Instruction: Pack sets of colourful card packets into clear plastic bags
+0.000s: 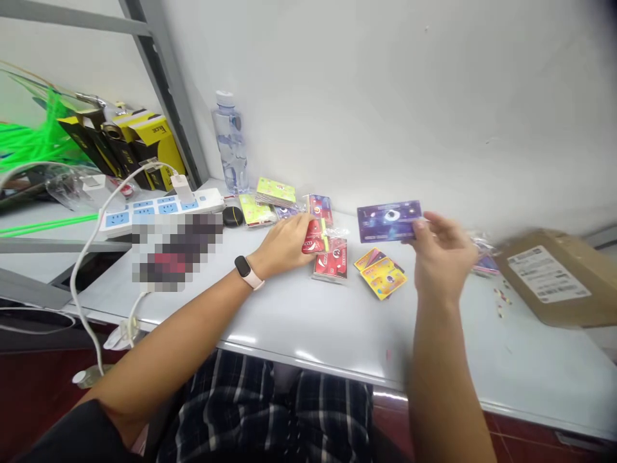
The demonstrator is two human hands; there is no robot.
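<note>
My right hand (443, 257) pinches a purple card (385, 222) by its right end, raised above the white table (289, 321). My left hand (284, 244), with a band on the wrist, is closed on a small red card (314, 236) that has clear plastic film about it. Just below that hand lies a stack of red cards (331, 262). Several yellow cards (384, 276) are fanned out on the table between my hands. Behind my left hand are green cards (276, 191) in a pile and a purple and red card pack (319, 207).
A water bottle (230, 141) stands against the wall, near a white power strip (161, 209) and a round black case (232, 217). At the right are a cardboard box (554, 276) and another wrapped card pack (484, 262). Black and yellow boxes (139, 145) sit behind the metal frame.
</note>
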